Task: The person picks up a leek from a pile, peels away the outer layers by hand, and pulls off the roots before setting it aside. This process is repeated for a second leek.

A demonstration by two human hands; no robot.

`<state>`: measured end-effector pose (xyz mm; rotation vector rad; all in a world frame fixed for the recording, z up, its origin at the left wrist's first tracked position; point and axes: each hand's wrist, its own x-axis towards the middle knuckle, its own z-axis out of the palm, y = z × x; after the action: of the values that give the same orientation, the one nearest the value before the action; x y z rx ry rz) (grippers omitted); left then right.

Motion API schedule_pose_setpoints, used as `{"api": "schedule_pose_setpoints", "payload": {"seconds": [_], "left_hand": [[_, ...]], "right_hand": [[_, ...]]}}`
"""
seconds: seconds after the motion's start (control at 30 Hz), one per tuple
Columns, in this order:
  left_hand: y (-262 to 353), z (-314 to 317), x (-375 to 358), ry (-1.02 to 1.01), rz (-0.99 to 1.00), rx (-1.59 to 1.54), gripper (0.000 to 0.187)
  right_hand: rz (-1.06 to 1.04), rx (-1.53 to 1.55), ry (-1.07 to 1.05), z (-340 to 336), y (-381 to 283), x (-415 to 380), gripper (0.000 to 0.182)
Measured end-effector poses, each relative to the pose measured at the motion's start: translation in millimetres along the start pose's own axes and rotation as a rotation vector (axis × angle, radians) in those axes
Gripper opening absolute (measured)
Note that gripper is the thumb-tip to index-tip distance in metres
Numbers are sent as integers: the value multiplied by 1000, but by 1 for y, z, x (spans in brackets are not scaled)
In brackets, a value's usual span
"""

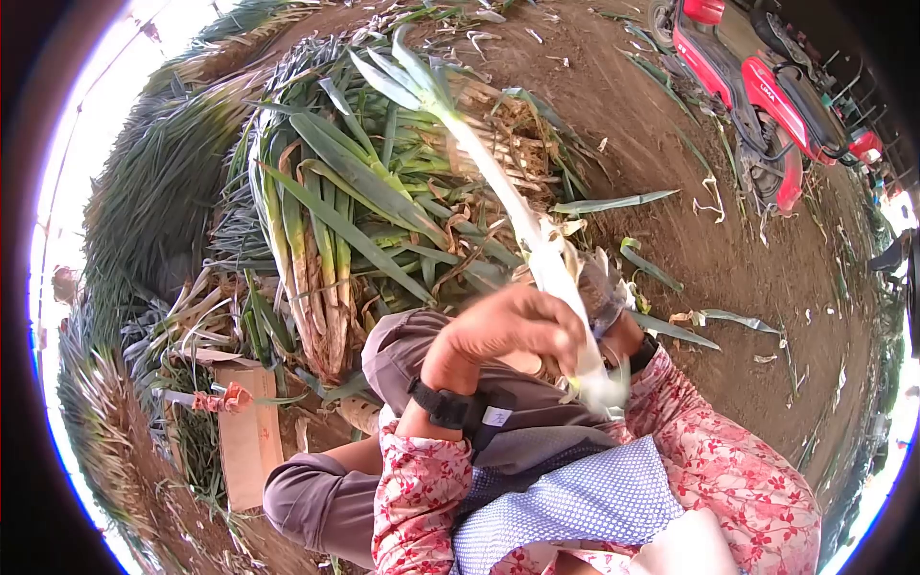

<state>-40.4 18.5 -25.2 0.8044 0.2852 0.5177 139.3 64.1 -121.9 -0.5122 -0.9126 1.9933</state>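
A long leek [489,168] with a white stalk and green top slants across the view, its root end blurred near my lap. My right hand [602,295], in what looks like a dark glove, is closed around the stalk from behind, which partly hides it. Loose peeled leaf shreds hang beside that grip. At the stalk's left side is my left hand [517,326], its fingers curled in and slightly smeared by motion. Whatever the left fingers pinch cannot be made out. In front of my knees lies a heap of leeks [331,220] with green leaves and brown dry outer skins.
More leeks are piled in a large stack [144,192] at the left. A cardboard piece [247,431] stands by my left knee, beside a tool with an orange-wrapped handle [220,399]. Cut leaves litter the dirt ground [747,383]. A red scooter [767,91] is at upper right.
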Motion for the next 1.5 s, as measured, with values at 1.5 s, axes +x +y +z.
{"api": "schedule_pose_setpoints", "payload": {"seconds": [1.5], "left_hand": [[-9, -67, 5, 1115, 261, 23, 32]], "right_hand": [[-18, -794, -49, 48, -43, -42, 34]]}}
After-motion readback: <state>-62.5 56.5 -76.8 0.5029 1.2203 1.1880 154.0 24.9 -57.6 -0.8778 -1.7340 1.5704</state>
